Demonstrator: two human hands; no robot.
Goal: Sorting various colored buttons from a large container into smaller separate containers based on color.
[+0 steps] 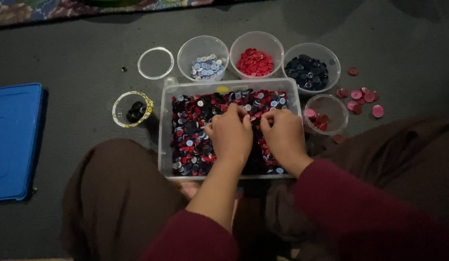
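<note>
A clear rectangular tub on the grey floor holds a heap of mixed buttons in red, dark navy and light blue. Both hands rest knuckles-up on the heap in the tub's middle. My left hand has its fingers curled down into the buttons. My right hand sits right beside it, fingertips pinched into the pile near the far edge. What the fingertips grip is hidden.
Behind the tub stand three clear cups: light blue buttons, red buttons, dark navy buttons. A small cup of pink buttons sits right, loose pink buttons beyond. Left: a yellow-rimmed cup with black buttons, an empty ring lid, a blue lid.
</note>
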